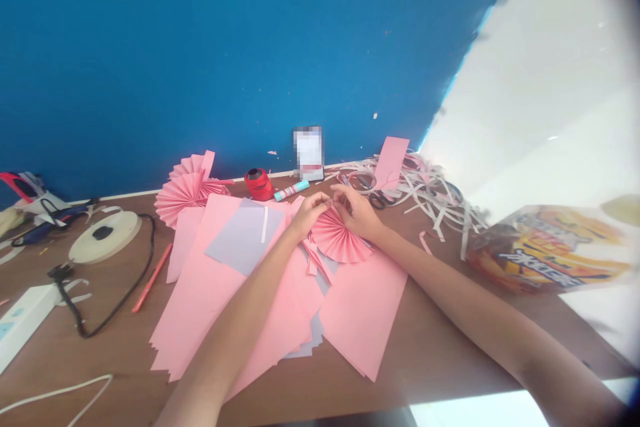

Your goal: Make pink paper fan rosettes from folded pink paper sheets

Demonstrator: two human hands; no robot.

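A pleated pink paper fan is spread out over pink sheets in the middle of the table. My left hand pinches it at the upper left, near the point where the folds gather. From the other side my right hand has its fingers bent over the fan's top, fingertips close to the left ones. Narrow folded pink strips lie just below my left hand. Under everything are stacks of pink paper, with a lilac sheet on top at the left.
Finished pink fans lean near the blue wall. Along the back are red ribbon, a glue stick, a phone, scissors and paper strips. A snack bag sits right; a red pen and power strip left.
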